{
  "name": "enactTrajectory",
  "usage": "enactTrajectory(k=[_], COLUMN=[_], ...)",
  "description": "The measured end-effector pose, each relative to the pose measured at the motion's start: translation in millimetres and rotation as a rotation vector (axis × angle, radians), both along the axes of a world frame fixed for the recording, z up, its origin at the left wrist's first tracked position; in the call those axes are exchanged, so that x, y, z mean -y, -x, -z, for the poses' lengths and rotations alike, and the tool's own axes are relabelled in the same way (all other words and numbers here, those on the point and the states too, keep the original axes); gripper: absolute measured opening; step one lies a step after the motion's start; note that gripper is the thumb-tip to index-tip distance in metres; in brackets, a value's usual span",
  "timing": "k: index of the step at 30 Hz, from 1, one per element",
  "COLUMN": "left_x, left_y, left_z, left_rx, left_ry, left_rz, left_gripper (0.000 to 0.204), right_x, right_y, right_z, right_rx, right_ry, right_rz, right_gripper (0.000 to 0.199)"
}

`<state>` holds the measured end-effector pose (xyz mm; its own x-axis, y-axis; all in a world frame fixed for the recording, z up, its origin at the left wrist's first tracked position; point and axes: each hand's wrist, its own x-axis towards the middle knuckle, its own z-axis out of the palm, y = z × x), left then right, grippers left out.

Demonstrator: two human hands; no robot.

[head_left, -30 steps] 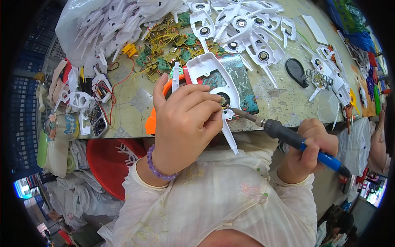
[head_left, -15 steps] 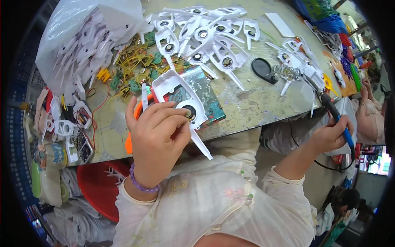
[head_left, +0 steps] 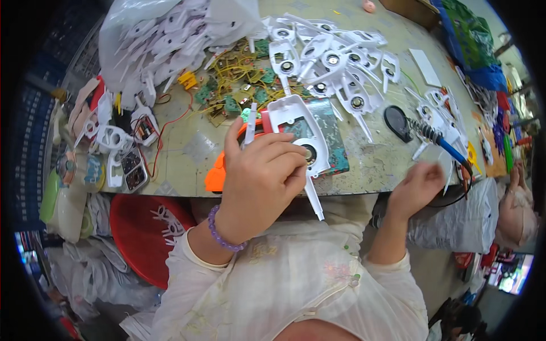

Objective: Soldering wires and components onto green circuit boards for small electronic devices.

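Note:
My left hand (head_left: pixel 259 179) grips a white plastic shell (head_left: pixel 296 128) with a small round speaker set in it, holding it over the table's front edge above a green mat (head_left: pixel 327 133). The shell's long thin handle points down toward my lap. An orange piece (head_left: pixel 216 177) shows under my hand. My right hand (head_left: pixel 418 184) is blurred at the table's edge, fingers apart and holding nothing. Just above it a blue-handled soldering iron (head_left: pixel 446 148) rests in its coil stand (head_left: pixel 424 131) beside a black oval base (head_left: pixel 396 122).
Several white shells (head_left: pixel 335 57) lie piled at the table's middle. Green circuit boards with yellow wires (head_left: pixel 233 85) sit beside a plastic bag of white parts (head_left: pixel 159 40). A red stool (head_left: pixel 142 227) stands at lower left. Another person (head_left: pixel 515 210) sits at the right.
My right hand carried the soldering iron from the shell out to the right, set it in the stand and let go. My left hand still holds the shell.

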<state>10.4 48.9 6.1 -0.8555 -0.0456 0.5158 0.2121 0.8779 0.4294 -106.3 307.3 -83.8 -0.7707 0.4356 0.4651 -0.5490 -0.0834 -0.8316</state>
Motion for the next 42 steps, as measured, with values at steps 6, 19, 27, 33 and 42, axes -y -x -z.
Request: enactTrajectory(k=[6,19,27,33,42], left_x=[15.8,57.5,67.5,71.3,55.2], left_y=[-5.6,-96.5,-112.8,-117.2,-103.7], left_z=[0.6,22.6,39.8,73.1,73.6], left_rx=[0.046,0.289,0.285,0.642,0.661], left_ry=[-0.027,-0.721,-0.706,-1.312,-1.865], left_rz=[0.012,-0.087,-0.209,0.247,0.505], left_gripper=[0.006,0.017,0.026,0.036,0.083], right_x=[77.3,169.6,225.3,213.8,229.6], right_y=[-53.0,-29.4,15.5,32.6,36.4], right_z=[-53.5,-175.0,-138.7,-116.5,-111.8], right_rx=[-0.642,-0.997,0.434,0.094,0.29], right_ry=[-0.992,-1.212,-1.254,-1.218,-1.1], right_rz=[-0.782,-0.991,-1.412,-1.366,-1.772], right_gripper=[0.038,0.021,0.024,0.022,0.025])
